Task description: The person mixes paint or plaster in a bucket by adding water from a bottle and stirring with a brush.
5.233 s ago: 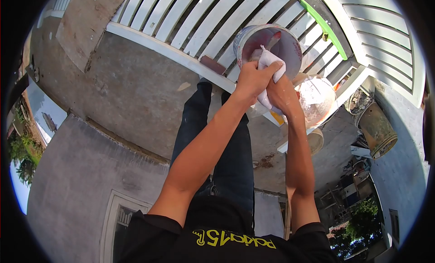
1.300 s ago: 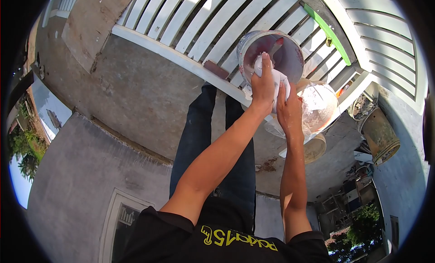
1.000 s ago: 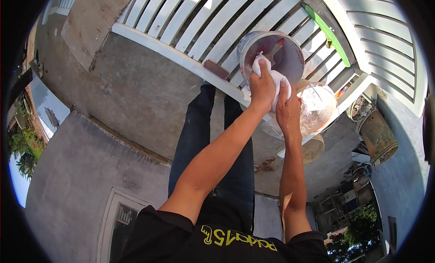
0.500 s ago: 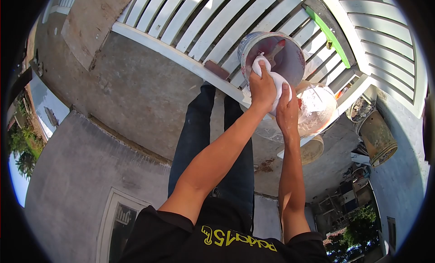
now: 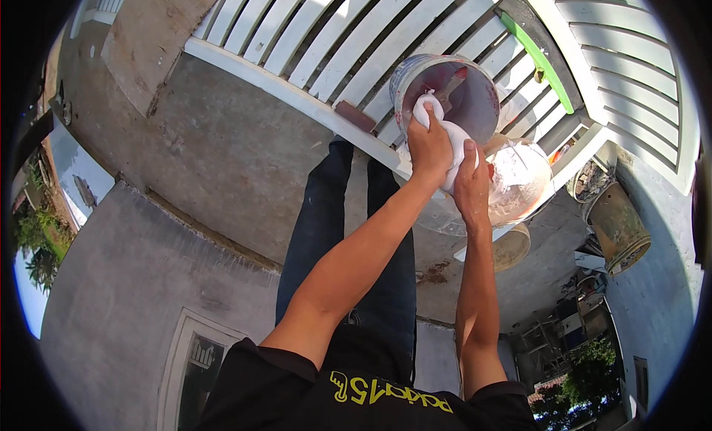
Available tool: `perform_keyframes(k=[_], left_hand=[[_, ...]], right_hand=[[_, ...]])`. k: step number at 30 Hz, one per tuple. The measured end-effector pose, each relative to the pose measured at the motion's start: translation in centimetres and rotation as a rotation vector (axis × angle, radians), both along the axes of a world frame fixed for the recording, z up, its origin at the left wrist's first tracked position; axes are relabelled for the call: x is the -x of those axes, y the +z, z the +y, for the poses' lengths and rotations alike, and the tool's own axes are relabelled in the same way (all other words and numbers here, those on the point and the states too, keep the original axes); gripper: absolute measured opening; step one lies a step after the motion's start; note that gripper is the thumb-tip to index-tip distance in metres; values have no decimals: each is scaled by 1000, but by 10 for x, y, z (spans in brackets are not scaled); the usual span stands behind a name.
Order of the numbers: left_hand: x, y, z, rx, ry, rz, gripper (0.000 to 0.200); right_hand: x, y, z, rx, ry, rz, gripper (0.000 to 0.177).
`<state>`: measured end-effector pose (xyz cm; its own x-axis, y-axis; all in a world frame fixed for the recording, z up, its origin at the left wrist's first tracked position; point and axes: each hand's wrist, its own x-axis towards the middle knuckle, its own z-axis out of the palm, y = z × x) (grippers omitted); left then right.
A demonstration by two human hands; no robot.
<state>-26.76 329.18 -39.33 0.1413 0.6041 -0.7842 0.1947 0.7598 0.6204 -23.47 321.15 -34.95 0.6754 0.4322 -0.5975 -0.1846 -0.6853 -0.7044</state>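
Both my hands grip a soft white bag (image 5: 461,143), probably plastic, at the near edge of a bucket (image 5: 475,104) lying tilted toward me in view. My left hand (image 5: 430,147) is closed around the bag's upper part, whose narrow end points into the bucket. Lower on the right, my right hand (image 5: 472,180) presses against the bag with its thumb up. A paintbrush (image 5: 449,88) with a reddish part rests inside the bucket. What the bag contains is hidden.
The bucket stands on a white slatted bench (image 5: 356,53). Beside it are a container with whitish contents (image 5: 519,175), a green-edged tool (image 5: 538,60) and a reddish-brown block (image 5: 354,116). A dirty bucket (image 5: 619,227) is at right.
My hands and the white bag stay almost in place, with only a slight shift of the grip. More of the brush shows inside the bucket.
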Motion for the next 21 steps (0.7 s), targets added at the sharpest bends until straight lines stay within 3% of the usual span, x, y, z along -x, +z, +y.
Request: perform_keyframes(k=[10, 14, 21], left_hand=[[12, 16, 21, 130, -8, -165, 45], [13, 11, 26, 132, 73, -143, 44], [18, 16, 22, 144, 10, -126, 45]], right_hand=[[4, 34, 22, 121, 49, -65, 49], [5, 31, 25, 136, 45, -6, 50], [9, 22, 14, 59, -4, 126, 43]])
